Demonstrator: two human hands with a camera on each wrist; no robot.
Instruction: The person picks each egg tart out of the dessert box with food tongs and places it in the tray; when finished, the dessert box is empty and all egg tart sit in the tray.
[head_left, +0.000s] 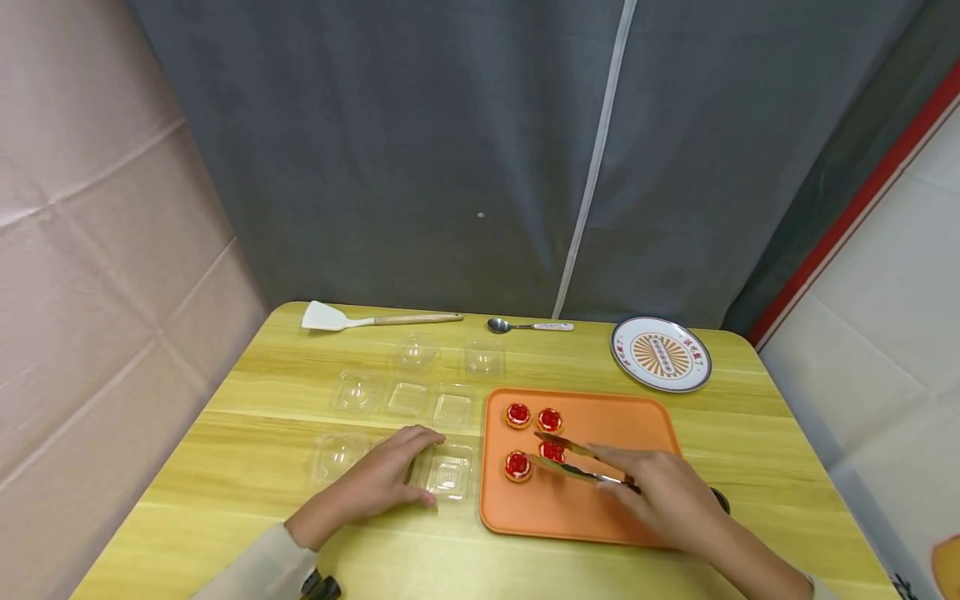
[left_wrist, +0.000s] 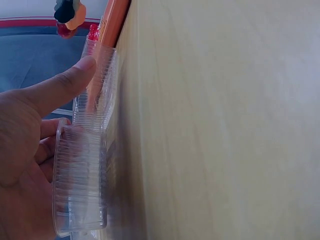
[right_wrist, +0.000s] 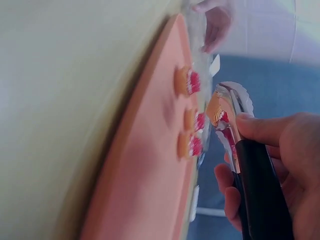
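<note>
My right hand point(head_left: 663, 492) grips metal tongs point(right_wrist: 260, 185) with black handles, over the orange tray point(head_left: 600, 517). Between the tong tips is a small tart point(right_wrist: 214, 107) with red topping, raised above the tray in the right wrist view. Three similar tarts sit on the tray, one point(head_left: 517, 467) at its near left. My left hand point(head_left: 382, 475) lies low over the table, thumb and fingers spread at the left side of a clear plastic container point(head_left: 450, 473). In the left wrist view another clear container point(left_wrist: 80, 180) stands in front of its lower fingers.
More clear containers and domed lids point(head_left: 358, 390) lie left of the tray. Along the back edge are a white spatula point(head_left: 324, 317) with a wooden handle, a spoon point(head_left: 528, 326) and a printed plate point(head_left: 662, 354). A grey curtain point(head_left: 420, 167) hangs behind the table.
</note>
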